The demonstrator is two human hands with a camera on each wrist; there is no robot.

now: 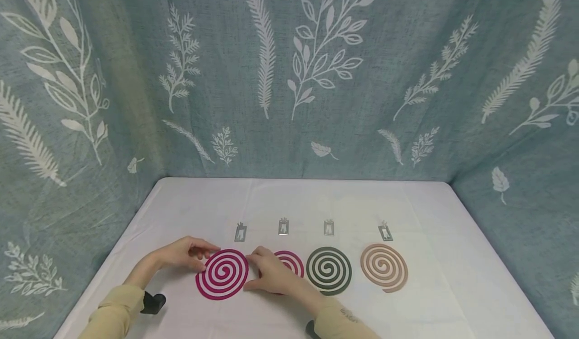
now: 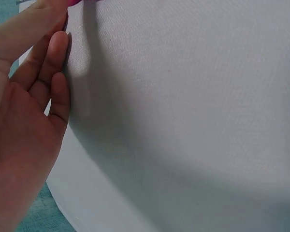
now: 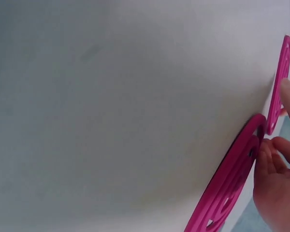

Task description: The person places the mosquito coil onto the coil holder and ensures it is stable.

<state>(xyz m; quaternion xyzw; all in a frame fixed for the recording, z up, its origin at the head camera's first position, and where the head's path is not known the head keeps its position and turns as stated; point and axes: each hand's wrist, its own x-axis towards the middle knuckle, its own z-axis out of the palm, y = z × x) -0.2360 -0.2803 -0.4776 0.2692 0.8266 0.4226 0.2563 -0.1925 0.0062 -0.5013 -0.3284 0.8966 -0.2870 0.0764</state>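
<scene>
A magenta mosquito coil [image 1: 222,274] is at the left of the row, with a hand at each side. My left hand [image 1: 187,253] holds its left rim, the index finger at the upper edge and the thumb lower down. My right hand [image 1: 273,273] has thumb and index finger at its right rim. A second magenta coil [image 1: 294,261] lies partly hidden under my right hand; in the right wrist view this coil [image 3: 232,183] is beside the curled fingers. Only a sliver of magenta coil [image 2: 73,2] shows past my thumb in the left wrist view.
A dark green coil [image 1: 329,271] and a tan coil [image 1: 384,268] lie farther right. Behind the row are several small metal coil stands, among them one at the left [image 1: 240,232] and one at the right [image 1: 385,231]. A leaf-patterned curtain [image 1: 280,77] surrounds the white table [image 1: 434,299].
</scene>
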